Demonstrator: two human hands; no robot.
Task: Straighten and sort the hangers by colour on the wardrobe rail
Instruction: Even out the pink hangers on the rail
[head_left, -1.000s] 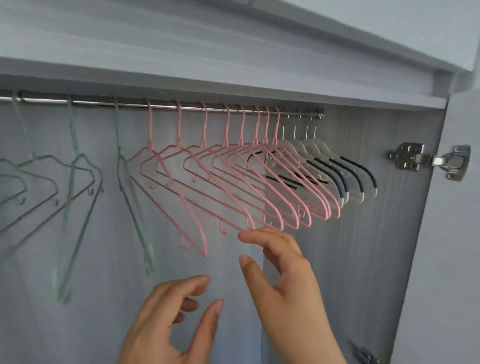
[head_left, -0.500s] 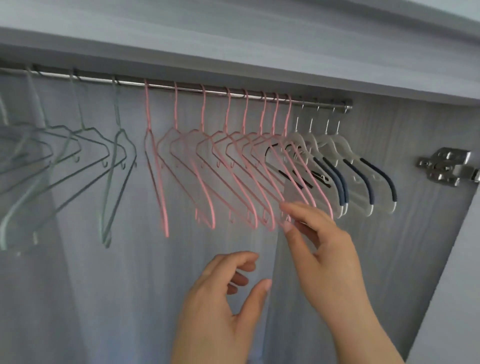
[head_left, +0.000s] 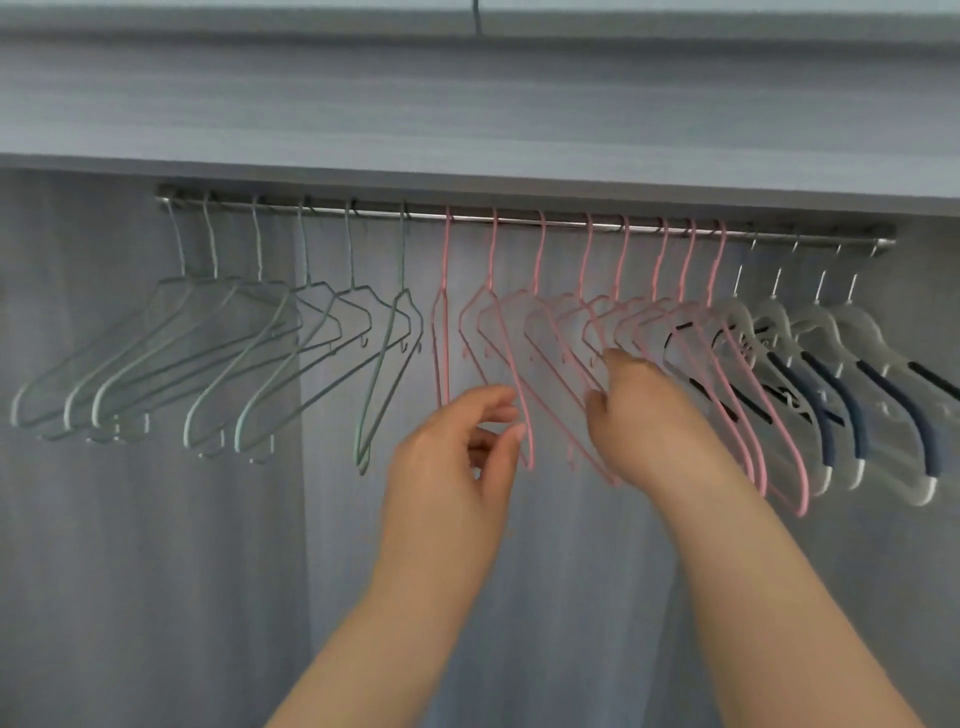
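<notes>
A metal wardrobe rail (head_left: 519, 221) runs across under the top panel of a grey wardrobe (head_left: 467, 104), and the hangers on it fall into three colour groups. On the left hang six green hangers (head_left: 291, 332), the leftmost ones fanned out at a slant and overlapping, the sixth turned nearly edge-on. In the middle are eight pink hangers (head_left: 540, 312), the first edge-on and just beside the last green one, the rest overlapping toward the right. At the right end hang four white hangers (head_left: 810, 332) with dark blue shoulder pads, their arms partly behind the last pink ones.

Both bare hands are raised among the pink group. The left hand (head_left: 452, 462) has thumb and fingers curled loosely around the lower arm of a pink hanger, with a gap between fingertips and thumb, so its grip is partly open and I cannot tell whether it touches the wire. The right hand (head_left: 639, 410) reaches into the pink hangers, back of the hand to the camera; its fingertips are hidden, so its grip cannot be told
</notes>
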